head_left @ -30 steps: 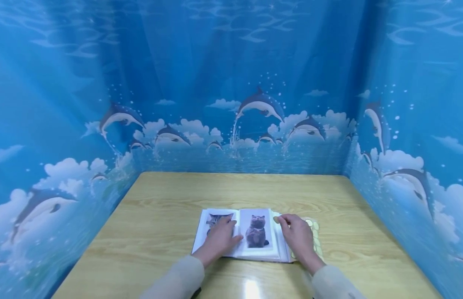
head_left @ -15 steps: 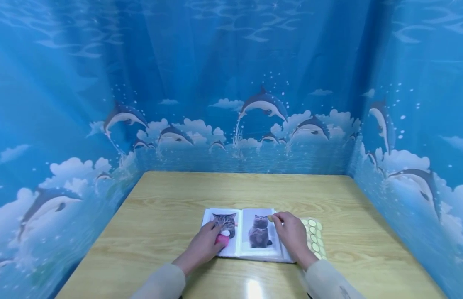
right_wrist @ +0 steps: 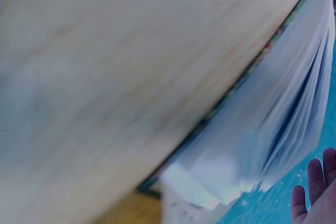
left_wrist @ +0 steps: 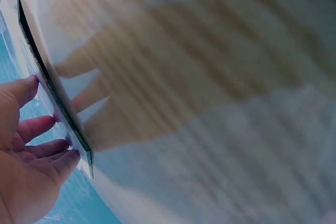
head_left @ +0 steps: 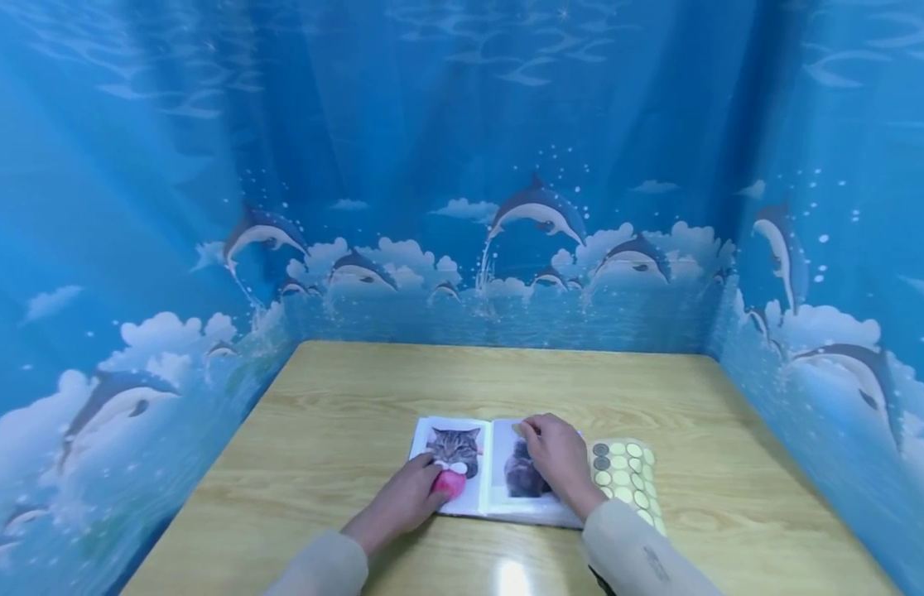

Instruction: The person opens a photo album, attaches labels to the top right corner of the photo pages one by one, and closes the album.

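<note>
A photo album lies spread on the table, a tabby cat picture with a pink round shape on its left page and a grey cat picture on its right. My left hand rests at the lower left of the left page; in the left wrist view its fingers lie against the album's edge. Over the right page, my right hand pinches a small yellow round sticker near the top of the grey cat, covering part of the picture. Its loosely bent lower fingers show beside the pages in the right wrist view.
A sheet of yellow round stickers lies right of the album, partly under the right forearm, with two dark circles at its upper left. The wooden table is bordered by blue dolphin-print curtains.
My right hand has carried the yellow sticker leftward from beside the album to over the grey cat picture. My left hand has slid down and left, uncovering the tabby picture.
</note>
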A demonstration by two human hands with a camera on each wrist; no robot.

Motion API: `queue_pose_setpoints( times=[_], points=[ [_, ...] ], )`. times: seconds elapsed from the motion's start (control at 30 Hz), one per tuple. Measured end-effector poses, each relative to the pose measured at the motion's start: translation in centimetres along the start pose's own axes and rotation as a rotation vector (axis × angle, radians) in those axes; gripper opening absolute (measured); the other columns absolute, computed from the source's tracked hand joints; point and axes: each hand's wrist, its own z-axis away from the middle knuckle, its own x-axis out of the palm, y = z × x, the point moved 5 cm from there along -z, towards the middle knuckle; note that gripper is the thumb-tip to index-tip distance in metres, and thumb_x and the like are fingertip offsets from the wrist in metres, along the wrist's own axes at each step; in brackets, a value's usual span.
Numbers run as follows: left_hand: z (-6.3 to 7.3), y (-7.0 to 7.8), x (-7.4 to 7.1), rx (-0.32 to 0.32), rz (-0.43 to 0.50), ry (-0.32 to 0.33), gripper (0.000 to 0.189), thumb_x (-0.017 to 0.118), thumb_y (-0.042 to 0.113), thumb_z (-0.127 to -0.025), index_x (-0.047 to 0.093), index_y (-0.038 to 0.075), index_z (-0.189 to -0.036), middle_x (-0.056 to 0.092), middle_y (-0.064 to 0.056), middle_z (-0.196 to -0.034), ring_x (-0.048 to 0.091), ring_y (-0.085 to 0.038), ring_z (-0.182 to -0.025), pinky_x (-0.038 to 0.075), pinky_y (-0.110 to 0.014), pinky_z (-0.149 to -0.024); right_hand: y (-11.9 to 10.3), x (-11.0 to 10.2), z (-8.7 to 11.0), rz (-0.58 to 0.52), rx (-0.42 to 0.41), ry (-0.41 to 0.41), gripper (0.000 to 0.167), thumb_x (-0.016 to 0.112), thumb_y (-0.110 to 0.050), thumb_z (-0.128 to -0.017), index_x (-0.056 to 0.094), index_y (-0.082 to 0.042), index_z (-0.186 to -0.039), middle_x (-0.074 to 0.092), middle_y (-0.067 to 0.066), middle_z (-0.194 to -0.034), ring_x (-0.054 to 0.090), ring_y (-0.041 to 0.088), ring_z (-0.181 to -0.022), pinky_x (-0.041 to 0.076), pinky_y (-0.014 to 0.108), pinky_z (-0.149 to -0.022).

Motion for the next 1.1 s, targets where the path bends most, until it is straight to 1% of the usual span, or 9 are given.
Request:
queue_pose_setpoints(
  times=[0.07,0.2,0.37,0.47,0.6,0.77,0.93,1.1],
  points=[
    [0.1,0.0,0.1,0.007,-0.007,-0.002,0.044,0.07,0.026,-0.091,0.063,-0.005,-0.121,0.051,-0.03,-0.136,0.051,-0.042,-0.125,0.041,-0.052,-0.107,-0.5,0.4,-0.4,0.008,-0.016,-0.007,0.02,0.065,-0.025,-0.096,0.076,-0.009,-0.102,0.073,0.007,-0.099,0.068,0.029,-0.095,0.055,0.048,-0.085],
    [0.2,0.2,0.2,-0.004,-0.034,-0.018,0.047,0.069,0.029,-0.092,0.062,-0.004,-0.124,0.05,-0.03,-0.138,0.05,-0.042,-0.126,0.041,-0.052,-0.108,-1.2,1.4,-1.1,0.031,-0.038,-0.004,0.019,0.065,-0.025,-0.095,0.077,-0.01,-0.099,0.073,0.005,-0.095,0.069,0.027,-0.091,0.055,0.046,-0.081],
    [0.3,0.4,0.4,-0.018,-0.09,-0.068,0.055,0.065,0.034,-0.095,0.056,-0.006,-0.132,0.046,-0.029,-0.142,0.045,-0.041,-0.132,0.037,-0.05,-0.111,-1.8,2.5,-1.7,0.064,-0.058,-0.017,0.019,0.066,-0.025,-0.095,0.077,-0.011,-0.097,0.074,0.005,-0.093,0.069,0.026,-0.089,0.056,0.046,-0.079],
    [0.5,0.6,0.4,-0.019,-0.105,-0.095,0.058,0.063,0.034,-0.096,0.052,-0.006,-0.137,0.042,-0.03,-0.145,0.04,-0.042,-0.136,0.035,-0.051,-0.112,-2.1,2.8,-2.0,0.088,-0.074,-0.02,0.018,0.066,-0.025,-0.095,0.077,-0.011,-0.096,0.073,0.004,-0.09,0.069,0.026,-0.086,0.055,0.045,-0.078],
    [0.7,0.7,0.2,-0.018,-0.119,-0.11,0.057,0.062,0.034,-0.097,0.052,-0.004,-0.138,0.039,-0.031,-0.148,0.037,-0.042,-0.138,0.034,-0.051,-0.113,-2.5,3.3,-2.5,0.112,-0.1,-0.012,0.018,0.066,-0.025,-0.095,0.077,-0.012,-0.094,0.073,0.003,-0.088,0.068,0.025,-0.084,0.055,0.045,-0.077],
    [0.8,0.6,0.3,-0.027,-0.14,-0.117,0.056,0.061,0.035,-0.097,0.053,-0.003,-0.138,0.039,-0.031,-0.148,0.038,-0.042,-0.138,0.035,-0.05,-0.112,-2.7,4.4,-3.1,0.125,-0.118,-0.006,0.018,0.066,-0.027,-0.095,0.077,-0.013,-0.094,0.073,0.003,-0.087,0.068,0.024,-0.083,0.055,0.043,-0.076],
    [0.8,0.6,0.4,-0.034,-0.15,-0.126,0.056,0.06,0.036,-0.098,0.053,-0.002,-0.138,0.04,-0.03,-0.147,0.039,-0.041,-0.137,0.035,-0.05,-0.112,-2.8,5.6,-3.3,0.141,-0.137,-0.007,0.017,0.068,-0.027,-0.094,0.077,-0.013,-0.091,0.072,0.002,-0.085,0.068,0.025,-0.08,0.055,0.043,-0.072],
    [0.6,0.5,0.6,-0.038,-0.151,-0.138,0.057,0.059,0.036,-0.098,0.052,-0.001,-0.14,0.039,-0.029,-0.148,0.038,-0.041,-0.138,0.035,-0.05,-0.112,-3.0,6.1,-3.3,0.171,-0.15,0.008,0.015,0.069,-0.026,-0.093,0.076,-0.013,-0.09,0.07,0.003,-0.081,0.067,0.026,-0.078,0.054,0.044,-0.07]
  ],
)
